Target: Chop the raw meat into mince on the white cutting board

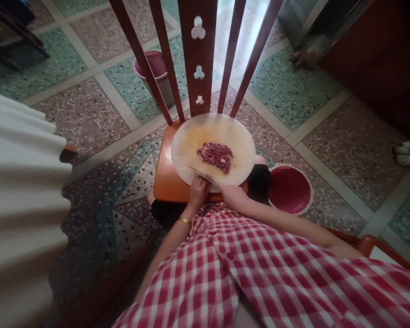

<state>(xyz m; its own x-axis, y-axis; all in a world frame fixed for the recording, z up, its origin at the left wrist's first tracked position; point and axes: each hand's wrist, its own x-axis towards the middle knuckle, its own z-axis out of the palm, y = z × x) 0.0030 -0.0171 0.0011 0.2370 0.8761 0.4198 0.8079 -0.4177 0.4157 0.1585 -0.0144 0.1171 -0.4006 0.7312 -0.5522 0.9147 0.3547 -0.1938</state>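
Observation:
A round, pale cutting board [184, 150] lies on the wooden chair seat [164, 177] in front of me. Chopped dark red meat [216, 156] is heaped at its middle. My right hand [234, 197] is closed round the handle of a knife [203, 174], whose thin blade points left across the board's near edge. Close against the blade, my left hand [198, 189] has its fingers curled down at the board's near rim. Whatever those fingers hold is hidden behind them and the blade.
The slatted chair back [200, 59] rises beyond the board. A red-lined bucket [290, 189] stands on the floor to the right, and a second bin [155, 68] behind the chair. At left hangs a pale scalloped cloth [23, 196]. A dark wooden piece of furniture [369, 64] stands at far right.

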